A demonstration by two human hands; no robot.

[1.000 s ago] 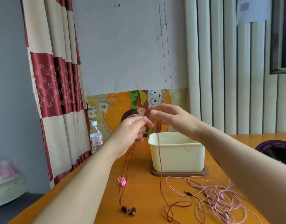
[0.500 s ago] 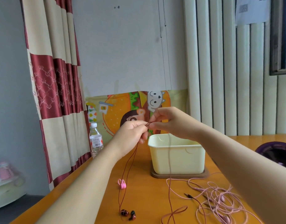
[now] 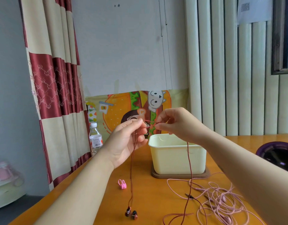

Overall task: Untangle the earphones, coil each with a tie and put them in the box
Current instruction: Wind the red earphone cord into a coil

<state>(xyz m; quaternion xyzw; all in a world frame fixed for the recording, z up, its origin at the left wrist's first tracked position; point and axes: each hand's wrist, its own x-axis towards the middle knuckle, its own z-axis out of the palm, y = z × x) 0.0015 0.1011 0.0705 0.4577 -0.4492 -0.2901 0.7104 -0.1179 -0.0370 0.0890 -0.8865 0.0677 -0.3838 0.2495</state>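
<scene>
**Two hands, one red cord pinched between them**

The fingers (image 3: 133, 124) of the left hand (image 3: 123, 140) are curled and pinch the red earphone cord (image 3: 131, 172). The right hand (image 3: 177, 125) pinches the same cord just beside them, and a short stretch runs between the two. Both hands are raised above the table (image 3: 148, 200), in front of the cream box (image 3: 177, 156).

From the left hand the cord hangs to its earbuds (image 3: 131, 213) on the near table. From the right hand it drops past the box front and trails close to the tangled pink earphones (image 3: 221, 202) on the right.

That trailing end is likely the risk, since winding could drag it into the pink loops and snag. The pink tie (image 3: 122, 184) lies left of the box, in neither hand. Reaching for it means freeing one hand, and a loose coil could spring open.
</scene>
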